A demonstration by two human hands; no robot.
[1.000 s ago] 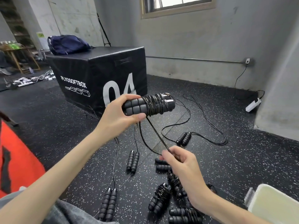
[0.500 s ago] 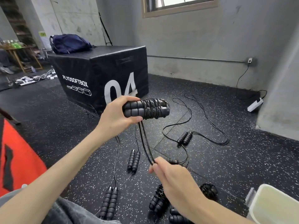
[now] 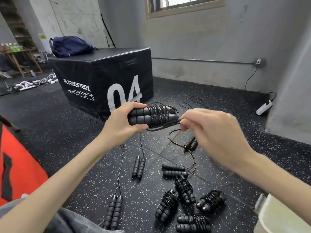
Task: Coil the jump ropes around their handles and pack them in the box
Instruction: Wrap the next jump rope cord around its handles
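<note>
The left hand (image 3: 122, 122) wraps its fingers and thumb around a pair of black foam handles (image 3: 144, 116), held level above the speckled floor (image 3: 70, 148) with black rope (image 3: 161, 113) coiled around their far half. Just beside the coil, the right hand (image 3: 217, 133) pinches the rope's loose end between curled fingertips (image 3: 184, 125). Four coiled jump ropes (image 3: 183, 189) lie on the floor below.

A gym: speckled rubber floor (image 3: 58, 132), a black plyo soft box (image 3: 104, 76), jump ropes (image 3: 183, 204) scattered about.

Jump ropes (image 3: 183, 190) on speckled floor (image 3: 67, 148)
</note>
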